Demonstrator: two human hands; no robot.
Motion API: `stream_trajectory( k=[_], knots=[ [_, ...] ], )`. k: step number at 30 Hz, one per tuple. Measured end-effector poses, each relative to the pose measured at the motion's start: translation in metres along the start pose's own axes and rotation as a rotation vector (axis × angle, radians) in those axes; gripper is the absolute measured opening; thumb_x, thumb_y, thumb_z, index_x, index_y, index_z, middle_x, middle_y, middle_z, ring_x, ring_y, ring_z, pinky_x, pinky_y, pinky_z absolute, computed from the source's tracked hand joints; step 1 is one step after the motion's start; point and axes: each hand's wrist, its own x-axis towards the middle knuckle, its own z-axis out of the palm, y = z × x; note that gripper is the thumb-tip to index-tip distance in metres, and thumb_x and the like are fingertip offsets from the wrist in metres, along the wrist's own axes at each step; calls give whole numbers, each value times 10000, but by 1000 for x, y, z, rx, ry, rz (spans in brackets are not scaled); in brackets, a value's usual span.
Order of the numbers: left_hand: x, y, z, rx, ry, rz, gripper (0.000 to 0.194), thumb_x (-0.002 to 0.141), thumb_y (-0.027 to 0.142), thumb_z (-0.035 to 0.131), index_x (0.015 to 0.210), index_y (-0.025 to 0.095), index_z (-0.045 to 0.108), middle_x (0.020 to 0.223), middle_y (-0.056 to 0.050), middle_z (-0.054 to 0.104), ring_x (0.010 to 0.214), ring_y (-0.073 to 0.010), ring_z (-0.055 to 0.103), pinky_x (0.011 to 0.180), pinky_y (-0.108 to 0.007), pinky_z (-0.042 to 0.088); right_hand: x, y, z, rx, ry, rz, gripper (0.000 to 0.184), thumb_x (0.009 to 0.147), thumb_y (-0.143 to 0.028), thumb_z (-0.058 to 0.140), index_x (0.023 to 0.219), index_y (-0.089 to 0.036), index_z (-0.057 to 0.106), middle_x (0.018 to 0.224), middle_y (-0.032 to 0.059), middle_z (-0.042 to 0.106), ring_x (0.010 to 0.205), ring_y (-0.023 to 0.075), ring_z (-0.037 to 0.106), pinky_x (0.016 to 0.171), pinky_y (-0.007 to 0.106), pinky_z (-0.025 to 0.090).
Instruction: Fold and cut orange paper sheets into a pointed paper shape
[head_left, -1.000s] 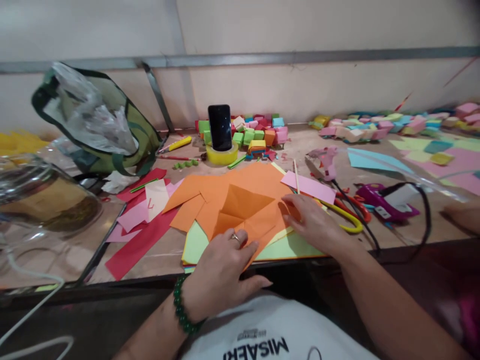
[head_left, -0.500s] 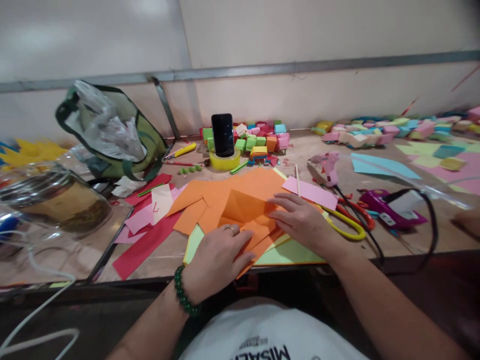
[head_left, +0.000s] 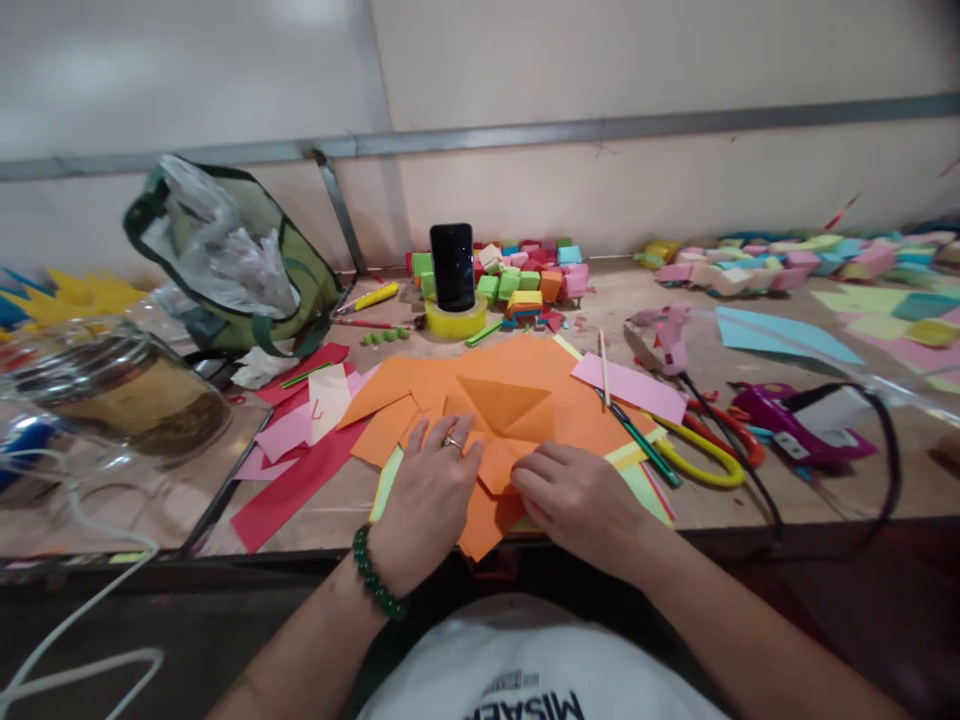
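Note:
A partly folded sheet of orange paper [head_left: 510,410] lies before me, its creased flaps raised at the back. It rests on more orange sheets [head_left: 581,405]. My left hand [head_left: 431,490], with a ring and a green bead bracelet, lies across the folded paper's left side, fingers spread. At its lower right edge, my right hand [head_left: 577,500] has its fingers bent and pressed together on the paper; the fingertips are partly hidden. Beyond the right hand are a dark green pencil [head_left: 645,445], a pink paper strip [head_left: 630,388] and yellow-handled scissors [head_left: 701,450].
A phone [head_left: 452,266] stands in a yellow tape roll [head_left: 456,320], near several small folded paper blocks [head_left: 529,283]. To the right are a pink glue gun [head_left: 670,335] and purple device [head_left: 799,425]. A glass jar [head_left: 180,395] and green bag [head_left: 307,290] stand left.
My right hand has moved down and toward me, from the paper's right side to its lower edge. My left hand has shifted up to its left side. The green pencil has come into view.

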Motion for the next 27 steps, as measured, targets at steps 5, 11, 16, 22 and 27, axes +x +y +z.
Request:
stream_trajectory(
  k=[5, 11, 16, 22, 27],
  knots=[
    [-16, 11, 1, -214, -109, -1, 343, 894, 229, 466, 1218, 153, 552, 1244, -122, 603, 1124, -264, 543, 1008, -509, 364, 7, -9, 2, 117, -49, 44, 159, 826, -86, 512, 789, -171, 640, 751, 60, 643, 683, 178, 558, 590, 287, 451],
    [-33, 5, 6, -376, 20, 1, 368, 890, 410, 524, 1112, 130, 615, 1190, -148, 610, 1121, -275, 539, 961, -466, 444, -5, 15, -11, 594, -189, 193, 326, 833, -75, 480, 1056, -239, 652, 1086, 45, 678, 996, 167, 623, 855, 304, 512],
    [-38, 0, 14, -437, 139, 20, 298, 875, 353, 564, 1040, 118, 645, 1055, -134, 655, 999, -251, 582, 879, -421, 506, -4, 32, -8, 825, -191, 418, 132, 858, -277, 572, 864, -234, 697, 1008, 26, 715, 911, 176, 667, 817, 301, 533],
    [-35, 1, 10, -448, 164, 46, 324, 871, 357, 567, 1049, 92, 621, 1064, -150, 663, 1039, -266, 574, 904, -432, 502, 9, 29, 7, 718, -75, 608, 135, 814, -310, 639, 737, -203, 668, 773, 7, 683, 700, 158, 612, 648, 284, 482],
    [-35, 0, 8, -474, 122, 40, 436, 869, 368, 574, 1188, 71, 551, 1060, -142, 660, 992, -253, 571, 883, -427, 505, 12, 27, 13, 627, -28, 613, 120, 815, -271, 642, 720, -202, 666, 760, 6, 635, 704, 148, 586, 651, 276, 445]
  ],
)
